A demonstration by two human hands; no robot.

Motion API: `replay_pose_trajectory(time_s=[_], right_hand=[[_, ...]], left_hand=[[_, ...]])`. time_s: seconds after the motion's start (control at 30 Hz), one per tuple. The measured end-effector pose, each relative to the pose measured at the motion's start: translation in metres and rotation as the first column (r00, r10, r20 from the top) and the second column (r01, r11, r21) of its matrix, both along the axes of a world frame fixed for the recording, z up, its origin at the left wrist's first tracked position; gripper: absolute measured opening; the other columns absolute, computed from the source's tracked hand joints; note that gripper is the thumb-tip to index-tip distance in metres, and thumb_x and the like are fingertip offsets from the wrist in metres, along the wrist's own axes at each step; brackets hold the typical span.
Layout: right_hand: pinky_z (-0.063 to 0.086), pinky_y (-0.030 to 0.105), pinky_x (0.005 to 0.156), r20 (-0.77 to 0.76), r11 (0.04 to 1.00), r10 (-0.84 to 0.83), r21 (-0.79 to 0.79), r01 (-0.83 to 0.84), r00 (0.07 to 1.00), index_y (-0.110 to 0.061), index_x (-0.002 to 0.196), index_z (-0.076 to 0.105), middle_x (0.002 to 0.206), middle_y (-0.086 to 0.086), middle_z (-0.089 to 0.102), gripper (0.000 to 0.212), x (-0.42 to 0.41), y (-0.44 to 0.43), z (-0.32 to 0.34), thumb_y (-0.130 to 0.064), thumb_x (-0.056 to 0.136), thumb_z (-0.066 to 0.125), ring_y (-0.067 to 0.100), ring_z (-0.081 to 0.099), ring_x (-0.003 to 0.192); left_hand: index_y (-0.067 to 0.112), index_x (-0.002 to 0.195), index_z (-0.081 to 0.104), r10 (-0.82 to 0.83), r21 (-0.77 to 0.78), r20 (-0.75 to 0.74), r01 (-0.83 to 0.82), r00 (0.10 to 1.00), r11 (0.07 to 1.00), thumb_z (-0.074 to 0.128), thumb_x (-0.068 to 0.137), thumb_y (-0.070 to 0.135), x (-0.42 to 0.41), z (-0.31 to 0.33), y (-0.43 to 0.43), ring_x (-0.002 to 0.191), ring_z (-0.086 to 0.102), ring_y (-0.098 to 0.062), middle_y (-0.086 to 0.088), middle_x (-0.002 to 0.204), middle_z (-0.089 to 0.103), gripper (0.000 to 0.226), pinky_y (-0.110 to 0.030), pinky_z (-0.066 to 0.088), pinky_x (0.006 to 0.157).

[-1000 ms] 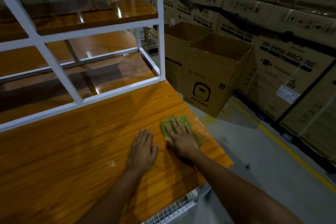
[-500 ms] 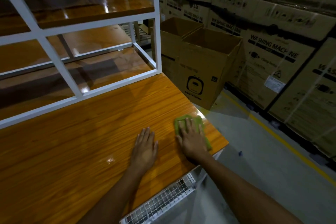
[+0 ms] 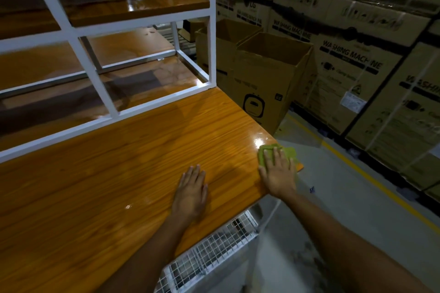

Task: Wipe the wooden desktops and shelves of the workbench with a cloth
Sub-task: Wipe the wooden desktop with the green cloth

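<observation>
The right hand (image 3: 279, 175) lies flat on the green cloth (image 3: 262, 155), fingers straight and close together, pressing it onto the desktop (image 3: 119, 173) at the near right corner. The cloth's right side seems to hang past the edge, though dim light blurs it. A glare spot shines on the wood just beyond the cloth. The left hand (image 3: 191, 189) rests palm-down on bare wood near the right hand, fingers straight and slightly spread, holding nothing.

Behind the desktop a white frame (image 3: 212, 31) carries glossy wooden shelves (image 3: 142, 2), one above another. A wire mesh (image 3: 209, 252) shows under the desktop's near edge.

To the right, 2 open boxes (image 3: 269, 74) stand on the floor (image 3: 333, 209), touching each other. The nearer bears a black rounded-square pictogram; its small print is too blurred to read. Behind them rises a wall of cartons (image 3: 352, 57) wrapped in clear film. 1 reads "WASHING MACHINE" in dark capitals, another at the right edge shows "WASHIN" cut off, and 1 farther back carries "LG". A white sticker (image 3: 352, 102) on a carton is unreadable. A yellow line (image 3: 357, 166) runs along the floor before the cartons.
</observation>
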State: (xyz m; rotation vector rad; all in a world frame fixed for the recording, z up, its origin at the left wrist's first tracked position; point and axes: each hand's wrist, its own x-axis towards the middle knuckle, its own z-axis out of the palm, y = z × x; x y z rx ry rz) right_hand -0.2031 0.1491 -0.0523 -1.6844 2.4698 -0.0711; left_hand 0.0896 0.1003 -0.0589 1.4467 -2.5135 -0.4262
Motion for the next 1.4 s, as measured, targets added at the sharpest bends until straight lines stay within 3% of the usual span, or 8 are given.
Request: replay_pose_trajectory(time_s=[0.3,0.53,0.67,0.8,0.93,1.13,1.3,1.4], right_hand=[[-0.006,0.053,0.121,0.031,0.908,0.415,-0.073,-0.412,0.909,-0.037,0.159,0.006,0.168,0.003,-0.003,0.068,0.101,0.062,-0.012,-0.066,0.099,-0.003,0.022,-0.009,0.154],[-0.007,0.053,0.122,0.054,0.994,0.096,-0.064,-0.092,0.994,-0.036,0.157,-0.001,0.166,0.004,-0.010,0.091,0.003,0.044,0.000,-0.077,0.079,-0.024,0.025,-0.011,0.154],[-0.006,0.058,0.122,0.079,0.994,-0.103,-0.028,0.105,0.992,-0.030,0.160,0.000,0.166,0.011,-0.010,0.079,0.022,0.009,0.005,-0.067,0.091,-0.006,0.029,-0.012,0.153],[-0.008,0.059,0.121,0.096,0.988,0.151,-0.040,-0.148,0.984,-0.033,0.158,-0.001,0.161,0.007,-0.018,0.064,0.072,0.005,-0.001,-0.060,0.101,0.008,0.028,-0.016,0.151],[0.004,0.053,0.116,0.014,0.901,0.433,-0.033,-0.432,0.901,-0.034,0.158,0.015,0.165,0.007,0.013,0.062,0.069,0.026,-0.015,-0.062,0.104,0.011,0.030,0.017,0.152],[-0.012,0.050,0.120,-0.021,0.983,0.181,-0.026,-0.182,0.983,-0.038,0.155,-0.008,0.163,0.002,-0.016,0.088,-0.022,-0.007,-0.001,-0.073,0.078,-0.030,0.024,-0.014,0.152],[-0.008,0.056,0.122,0.070,0.999,0.052,-0.018,-0.051,0.996,-0.030,0.159,-0.005,0.166,0.010,-0.014,0.071,0.006,-0.059,0.006,-0.062,0.096,-0.005,0.029,-0.016,0.153],[-0.012,0.057,0.120,0.100,0.965,0.261,-0.018,-0.260,0.960,-0.032,0.160,-0.001,0.164,0.010,-0.017,0.069,0.053,-0.072,0.012,-0.060,0.097,-0.001,0.030,-0.018,0.152]], left_hand=[[0.017,0.156,0.020,-0.008,0.059,0.076,0.004,0.997,0.998,0.016,0.099,0.047,0.003,0.009,0.009,0.151,0.000,-0.018,-0.003,0.164,0.009,0.064,-0.036,0.002,0.122],[0.024,0.157,0.009,-0.136,0.055,0.184,0.128,0.973,0.990,-0.016,0.079,0.069,0.024,0.018,0.007,0.151,-0.007,-0.020,0.001,0.162,-0.009,0.094,-0.033,-0.007,0.116],[0.023,0.157,0.005,-0.120,0.076,0.228,0.105,0.966,0.992,-0.020,0.070,0.077,0.026,0.019,-0.015,0.151,-0.009,-0.021,-0.004,0.164,-0.007,0.106,-0.038,-0.002,0.119],[0.022,0.157,0.007,-0.094,0.085,0.217,0.077,0.972,0.993,-0.024,0.066,0.082,0.016,0.014,-0.034,0.151,-0.008,-0.022,-0.004,0.165,-0.005,0.114,-0.042,0.001,0.120],[0.022,0.157,0.007,-0.068,0.079,0.217,0.052,0.974,0.996,-0.010,0.080,0.077,0.007,0.013,-0.049,0.151,-0.008,-0.021,-0.004,0.165,-0.006,0.096,-0.042,0.001,0.121],[0.021,0.157,0.011,-0.047,0.050,0.212,0.037,0.976,0.998,-0.004,0.083,0.076,0.003,0.013,-0.069,0.151,-0.004,-0.021,-0.004,0.165,0.000,0.093,-0.040,0.001,0.120],[0.024,0.157,0.009,-0.013,0.049,0.211,0.003,0.977,0.999,-0.004,0.085,0.070,-0.003,0.009,-0.086,0.151,-0.006,-0.019,-0.002,0.165,-0.002,0.086,-0.040,-0.001,0.119],[0.024,0.157,0.011,0.008,0.056,0.192,-0.019,0.981,0.998,-0.012,0.079,0.075,-0.010,0.010,-0.096,0.151,-0.005,-0.020,-0.003,0.165,-0.001,0.096,-0.043,0.001,0.120]])
